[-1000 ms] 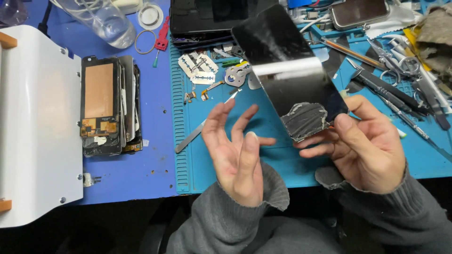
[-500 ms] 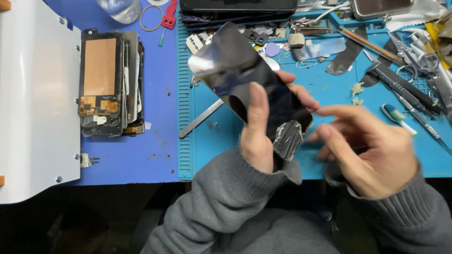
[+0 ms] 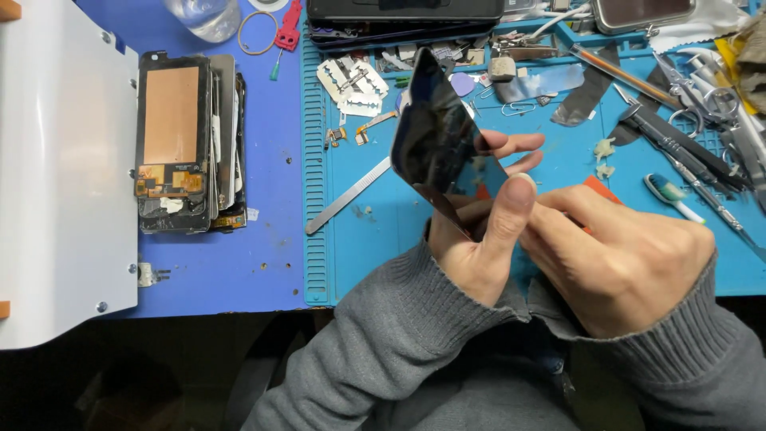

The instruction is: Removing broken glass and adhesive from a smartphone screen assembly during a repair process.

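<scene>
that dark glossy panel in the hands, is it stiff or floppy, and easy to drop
Probably stiff: the dark panel stays flat though the left hand grips only its lower end. Likely slippery, since its face is glossy and mirror-like. Thin at the edge, so probably light and fragile; the right hand is close by it.

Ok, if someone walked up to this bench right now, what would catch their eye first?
Probably the glossy black phone screen panel, tilted up at the centre of the view in the left hand, with the right hand close against its lower edge. Next, the stack of stripped phone assemblies on the blue mat at left, and the scatter of metal tools at the far right.
</scene>
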